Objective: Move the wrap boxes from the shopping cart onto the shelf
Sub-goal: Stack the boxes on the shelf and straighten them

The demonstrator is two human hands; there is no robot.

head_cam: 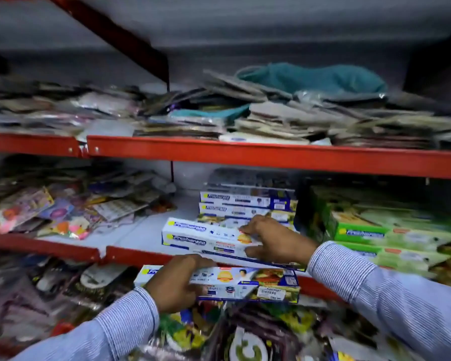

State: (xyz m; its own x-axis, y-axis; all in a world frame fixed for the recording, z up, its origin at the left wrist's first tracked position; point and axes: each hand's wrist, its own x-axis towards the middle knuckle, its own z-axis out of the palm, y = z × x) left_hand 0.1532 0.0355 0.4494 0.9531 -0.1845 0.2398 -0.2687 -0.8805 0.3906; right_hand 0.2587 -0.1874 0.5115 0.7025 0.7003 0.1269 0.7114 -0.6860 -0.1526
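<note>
My left hand (176, 282) grips a long white and blue wrap box (245, 284), held level just below the front lip of the middle shelf (146, 252). My right hand (274, 241) rests on the right end of another wrap box (203, 237) lying at the front of that shelf, fingers spread over its top and side. Behind it stands a stack of the same white and blue boxes (245, 201). The shopping cart is out of view.
Green wrap boxes (388, 235) are stacked on the right of the middle shelf. Colourful packets (50, 212) lie heaped on its left. The upper shelf (245, 153) carries flat packets and a teal cloth item. More packets fill the space below my arms.
</note>
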